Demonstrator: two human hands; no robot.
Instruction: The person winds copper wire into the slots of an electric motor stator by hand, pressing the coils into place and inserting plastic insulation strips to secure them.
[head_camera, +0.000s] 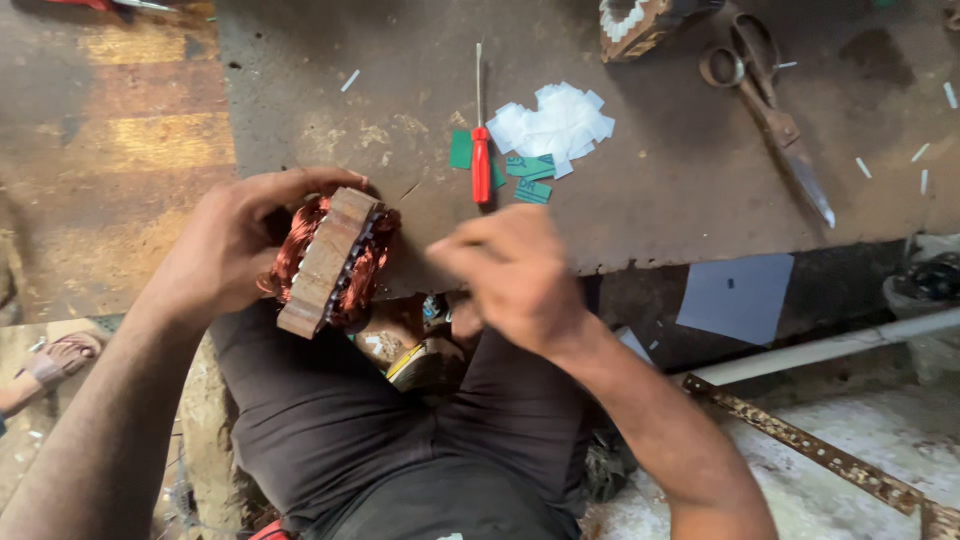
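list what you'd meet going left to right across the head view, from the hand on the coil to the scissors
left hand → copper coil → right hand → grey paper sheet → scissors

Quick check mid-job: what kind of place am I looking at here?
Probably a small motor-rewinding repair workshop: the left hand holds a stator core with copper windings over a worn, stained workbench, where a red screwdriver, scissors and cut insulation paper pieces lie.
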